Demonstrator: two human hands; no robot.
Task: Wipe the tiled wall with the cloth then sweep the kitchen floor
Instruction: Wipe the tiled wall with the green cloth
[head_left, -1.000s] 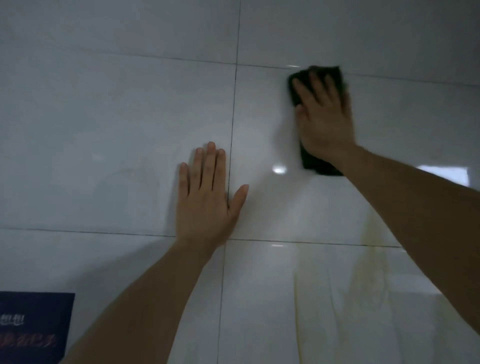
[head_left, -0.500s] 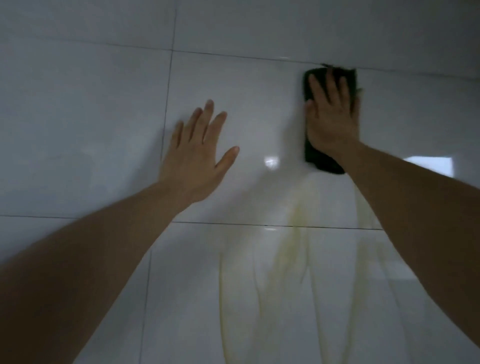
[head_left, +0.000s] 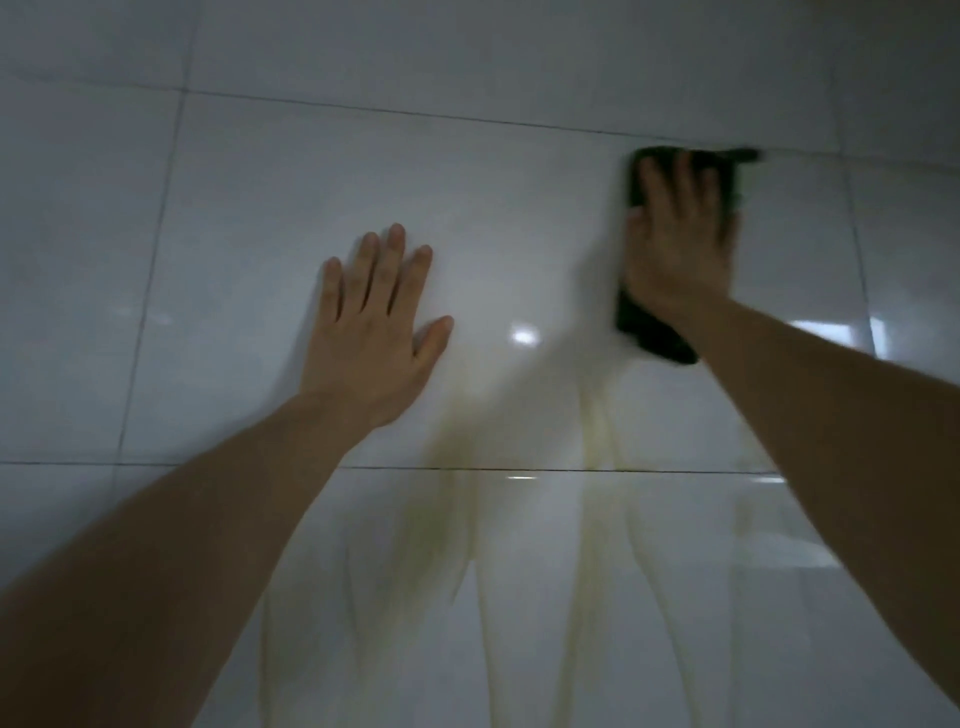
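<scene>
The wall (head_left: 322, 171) filled the view, glossy pale tiles split by thin dark seams, with yellowish streaks (head_left: 597, 545) running down below the hands. The cloth (head_left: 649, 332), dark and blurred, lay flat against a tile just under a horizontal seam, well to the right of the left hand. The right hand (head_left: 675, 249) pressed on its middle, grip spread with straight fingers, so cloth showed above the fingertips and below the wrist. The left hand (head_left: 374, 332) rested palm-flat on the bare tile, grip spread, thumb out.
</scene>
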